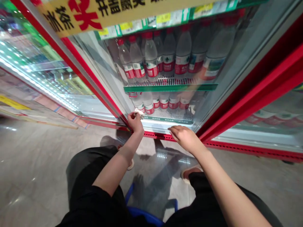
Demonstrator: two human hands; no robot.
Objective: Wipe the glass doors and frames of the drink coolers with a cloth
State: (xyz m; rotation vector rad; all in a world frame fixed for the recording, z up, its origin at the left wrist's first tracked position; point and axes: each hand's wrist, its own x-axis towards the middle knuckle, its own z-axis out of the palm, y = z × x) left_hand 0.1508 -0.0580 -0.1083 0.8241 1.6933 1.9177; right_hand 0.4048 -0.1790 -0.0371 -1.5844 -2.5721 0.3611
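Observation:
My left hand (136,123) is closed on a crumpled white cloth (139,112), perhaps a tissue, at the lower left of a drinks fridge's glass door (163,118). Close to the bottom of the same door is my right hand (184,135), its fingers stretched out and nothing visible in them. Whether its fingertips touch the door frame, I cannot tell. Behind the glass, red-capped water bottles (151,60) stand upright on two shelf levels, with a green strip (170,88) along the upper shelf's front edge.
Red fridge frames (251,97) rise on both sides of the door. A yellow sign (113,11) with printed characters spans the top. Below me are the grey tiled floor (33,164), my knees, and part of a blue stool (145,216). Another lit fridge is at left.

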